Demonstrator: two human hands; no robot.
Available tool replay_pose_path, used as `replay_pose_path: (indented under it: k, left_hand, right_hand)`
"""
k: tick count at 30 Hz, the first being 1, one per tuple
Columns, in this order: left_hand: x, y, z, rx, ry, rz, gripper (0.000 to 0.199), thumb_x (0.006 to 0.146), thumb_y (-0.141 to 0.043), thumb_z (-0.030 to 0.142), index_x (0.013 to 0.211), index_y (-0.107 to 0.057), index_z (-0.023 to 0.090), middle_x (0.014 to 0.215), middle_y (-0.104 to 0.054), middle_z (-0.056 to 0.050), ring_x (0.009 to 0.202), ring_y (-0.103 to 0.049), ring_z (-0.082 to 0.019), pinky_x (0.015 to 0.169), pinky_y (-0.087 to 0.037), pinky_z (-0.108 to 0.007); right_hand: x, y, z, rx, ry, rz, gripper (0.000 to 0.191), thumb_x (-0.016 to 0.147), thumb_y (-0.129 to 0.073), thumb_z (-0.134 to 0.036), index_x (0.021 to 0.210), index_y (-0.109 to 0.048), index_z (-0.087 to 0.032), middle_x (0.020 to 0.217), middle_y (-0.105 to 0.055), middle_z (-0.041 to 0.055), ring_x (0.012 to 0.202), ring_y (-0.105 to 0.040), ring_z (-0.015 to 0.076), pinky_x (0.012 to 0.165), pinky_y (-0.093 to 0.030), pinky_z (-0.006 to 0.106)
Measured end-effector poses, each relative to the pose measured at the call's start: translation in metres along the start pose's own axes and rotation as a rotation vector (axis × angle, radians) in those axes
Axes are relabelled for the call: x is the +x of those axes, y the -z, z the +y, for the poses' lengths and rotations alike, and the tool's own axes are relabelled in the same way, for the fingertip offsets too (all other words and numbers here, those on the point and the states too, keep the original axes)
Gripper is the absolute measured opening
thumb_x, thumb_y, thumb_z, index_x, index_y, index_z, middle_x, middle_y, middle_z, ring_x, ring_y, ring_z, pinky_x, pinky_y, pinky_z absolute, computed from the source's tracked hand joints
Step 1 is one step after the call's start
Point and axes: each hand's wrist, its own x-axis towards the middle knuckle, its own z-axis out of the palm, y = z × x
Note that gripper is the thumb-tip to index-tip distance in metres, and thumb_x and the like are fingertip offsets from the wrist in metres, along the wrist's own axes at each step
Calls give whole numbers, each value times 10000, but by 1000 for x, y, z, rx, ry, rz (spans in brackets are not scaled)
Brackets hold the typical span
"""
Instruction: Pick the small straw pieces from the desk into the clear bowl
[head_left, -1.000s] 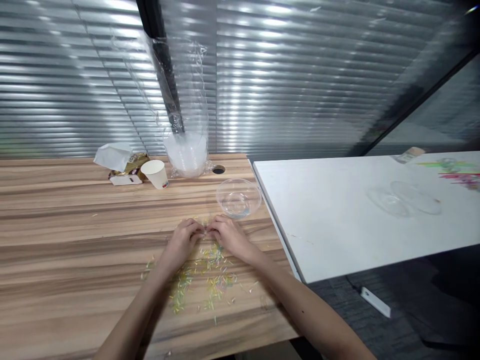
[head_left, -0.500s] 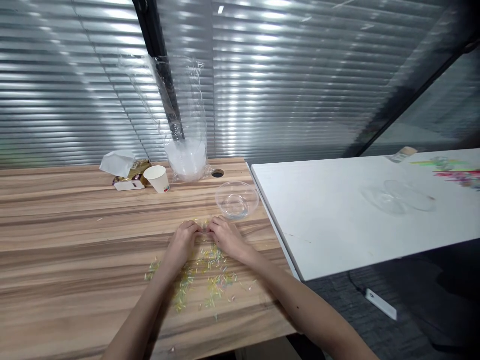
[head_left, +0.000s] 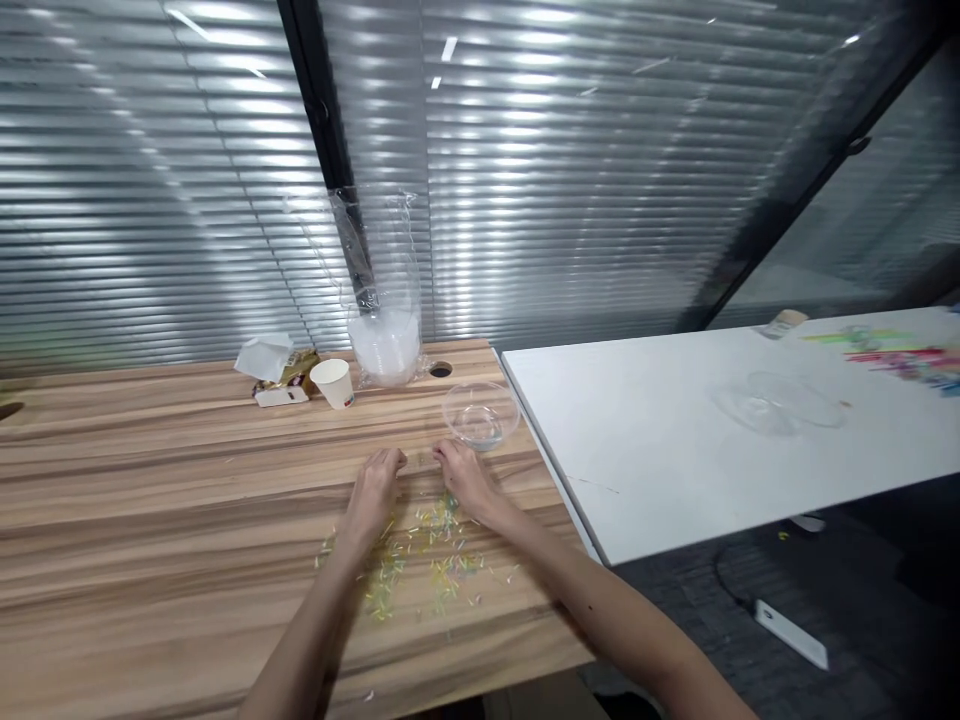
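My left hand (head_left: 377, 485) is held just above the wood-grain table, its fingers curled together. Opposite it, my right hand (head_left: 463, 472) has thumb and fingers pinched, near a clear round plastic bowl (head_left: 480, 440). A small gap separates the two sets of fingertips. Whatever either hand pinches is too small or too hidden to make out. Below and between my wrists lie many short, thin bits (head_left: 442, 570) in yellow, green and pale blue, scattered loosely over the wood. My left forearm covers some of them.
Towards the back stand a paper cup (head_left: 334, 384), an opened tissue pack (head_left: 281, 375) and a clear bag of stacked plastic bowls (head_left: 386, 345). On the adjoining white table (head_left: 645, 440) are transparent lids or dishes (head_left: 780, 402) and coloured strips (head_left: 900, 362). A power strip (head_left: 791, 634) lies on the floor.
My hands have moved apart from each other; their fingertips almost met before. Both remain closed. The camera view has also shifted slightly.
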Motion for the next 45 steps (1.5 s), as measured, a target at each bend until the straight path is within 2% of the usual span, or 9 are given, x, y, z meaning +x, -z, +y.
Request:
replay_pose_path:
  k: [5,10,19,27,31,36,39,40,45]
  left_hand:
    - [3,0,-12,-10,74,71,195,761,-373,41,731,-479,202,721,-559,-19,716,-527,-185,655,-396,-275]
    - [6,-1,-22,-46,114,115,178,758,-404,53,689,-470,203,693,-565,-10,696,-538,-174,641,-392,-259]
    - [8,-2,-27,-101,72,172,158,780,-409,81,697,-469,201,672,-540,1,680,-518,-168,636,-375,-257]
    - [9,-2,-26,-151,30,188,160,780,-423,94,668,-451,206,681,-535,0,683,-500,-168,645,-372,-264]
    - [8,-2,-25,-169,21,198,150,771,-429,99,667,-455,204,666,-537,8,654,-493,-157,627,-362,-256]
    - [7,1,-24,-194,38,211,154,763,-428,107,657,-496,196,620,-552,13,607,-507,-146,587,-360,-242]
    - [8,4,-23,-221,51,202,162,752,-450,115,638,-538,189,604,-584,7,585,-531,-146,580,-388,-244]
    - [8,5,-22,-232,52,199,163,748,-461,119,633,-553,187,608,-601,1,588,-545,-150,584,-403,-249]
    - [7,15,-11,-287,24,231,148,768,-523,178,679,-641,185,728,-702,-41,706,-644,-192,682,-502,-310]
  right_hand:
    - [5,5,-6,-60,-57,-10,205,899,-441,-57,816,-608,-143,837,-632,68,800,-566,173,731,-412,256]
    - [15,5,-17,-161,-159,-65,223,869,-442,-42,772,-621,-131,778,-637,77,725,-560,175,660,-390,242]
    - [30,0,-23,-294,-255,-139,243,864,-426,-52,830,-657,-118,741,-650,102,627,-545,168,582,-362,230]
    - [24,-4,-29,-307,-124,-150,285,830,-386,33,867,-634,-105,925,-637,132,823,-559,201,694,-405,261]
    - [16,8,-33,-261,10,-149,280,806,-416,59,841,-629,-120,880,-629,93,825,-544,186,722,-410,257]
    - [19,51,-29,-183,147,-29,346,855,-404,41,1007,-640,-162,998,-617,69,963,-530,167,836,-409,254]
    - [24,77,-7,-176,93,236,310,867,-442,2,1000,-666,-165,987,-630,74,968,-527,187,865,-417,285]
    - [24,83,2,-182,58,265,303,873,-442,-10,996,-673,-163,967,-633,78,953,-525,197,864,-418,302]
    - [10,82,41,-175,-42,310,233,886,-478,-72,886,-703,-138,842,-637,88,868,-517,215,854,-426,357]
